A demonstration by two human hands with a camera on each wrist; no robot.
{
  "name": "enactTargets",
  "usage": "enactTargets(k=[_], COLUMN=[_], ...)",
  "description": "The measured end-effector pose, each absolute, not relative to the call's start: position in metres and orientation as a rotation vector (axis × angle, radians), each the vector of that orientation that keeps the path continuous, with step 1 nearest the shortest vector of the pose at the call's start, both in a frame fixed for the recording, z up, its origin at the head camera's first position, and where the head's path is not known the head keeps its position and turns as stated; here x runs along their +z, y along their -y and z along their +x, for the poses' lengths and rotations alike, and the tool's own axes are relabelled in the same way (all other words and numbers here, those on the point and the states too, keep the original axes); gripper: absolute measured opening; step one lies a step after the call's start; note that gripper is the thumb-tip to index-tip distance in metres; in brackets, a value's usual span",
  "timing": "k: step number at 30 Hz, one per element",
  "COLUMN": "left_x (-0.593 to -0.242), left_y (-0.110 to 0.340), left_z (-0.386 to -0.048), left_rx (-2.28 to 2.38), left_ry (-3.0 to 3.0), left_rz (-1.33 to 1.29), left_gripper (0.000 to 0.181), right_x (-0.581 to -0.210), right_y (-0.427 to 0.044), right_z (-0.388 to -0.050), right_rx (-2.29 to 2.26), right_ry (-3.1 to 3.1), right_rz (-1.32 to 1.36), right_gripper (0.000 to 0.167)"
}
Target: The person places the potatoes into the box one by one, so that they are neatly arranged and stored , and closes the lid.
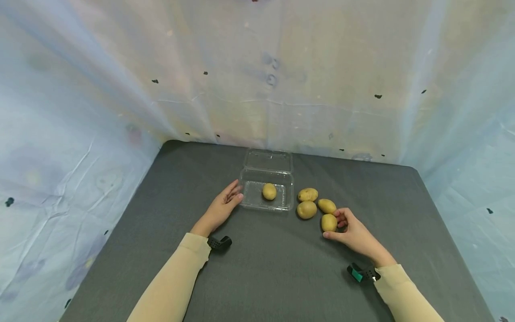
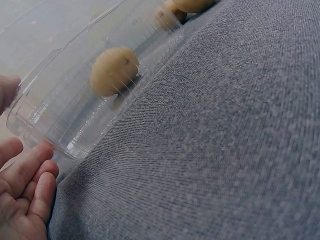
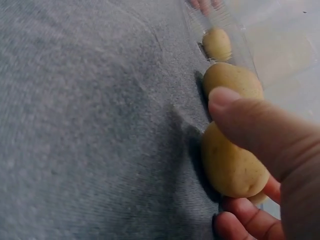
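A clear plastic clamshell container (image 1: 246,206) stands with its lid (image 1: 268,160) folded back, and one potato (image 1: 269,191) lies inside it. My left hand (image 1: 220,209) is at the container's left side, its thumb and loosely bent fingers (image 2: 42,192) by the wall. To the right of the container my right hand (image 1: 354,235) has its thumb and fingers around the nearest potato (image 3: 234,162), which rests on the table. Beside that potato lie a small potato (image 1: 327,206) and two larger ones, a rear potato (image 1: 307,194) and a front potato (image 1: 306,209).
Dark grey cloth covers the table (image 1: 281,268). A translucent plastic sheet (image 1: 314,89) hangs behind it and along both sides. A black strap (image 1: 220,243) is on the left wrist, and a strap with a green part (image 1: 356,273) on the right.
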State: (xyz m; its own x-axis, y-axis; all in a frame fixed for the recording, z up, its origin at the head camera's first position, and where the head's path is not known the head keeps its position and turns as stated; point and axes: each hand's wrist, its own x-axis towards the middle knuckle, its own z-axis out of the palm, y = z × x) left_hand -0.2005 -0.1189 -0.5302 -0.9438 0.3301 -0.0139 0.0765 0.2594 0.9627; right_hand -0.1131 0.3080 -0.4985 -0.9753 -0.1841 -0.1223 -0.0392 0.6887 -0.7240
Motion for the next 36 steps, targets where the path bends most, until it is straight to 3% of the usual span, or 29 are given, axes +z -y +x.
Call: enactTargets(k=[14,23,27,32,36], left_x=[-0.534,-0.535,-0.535,-0.536,-0.535], left_y=[0.119,0.119,0.120,0.120,0.120], left_z=[-0.203,-0.204,-0.204,-0.204,-0.204], left_rx=[1.742,1.752,1.756,1.757,1.762], left_ry=[-2.331,-2.324,-2.312,-2.294,-2.290], left_rz=[0.388,0.398,0.389,0.382,0.383], left_gripper=[0.070,0.073,0.074,0.072,0.070], right_x=[-0.499,-0.503,-0.494,-0.473,-0.460], right_y=[-0.303,-0.300,-0.299,-0.300,-0.295], right_z=[-0.113,-0.113,-0.118,-0.129,-0.140], right_rx=[-1.089,-1.091,-1.349,-2.005,-2.214], right_ry=[-2.773,-2.883,-2.788,-2.205,-1.851], right_rz=[-0.169,-0.181,-0.128,-0.069,-0.125], right_gripper=[0.072,0.061,0.055,0.038,0.035])
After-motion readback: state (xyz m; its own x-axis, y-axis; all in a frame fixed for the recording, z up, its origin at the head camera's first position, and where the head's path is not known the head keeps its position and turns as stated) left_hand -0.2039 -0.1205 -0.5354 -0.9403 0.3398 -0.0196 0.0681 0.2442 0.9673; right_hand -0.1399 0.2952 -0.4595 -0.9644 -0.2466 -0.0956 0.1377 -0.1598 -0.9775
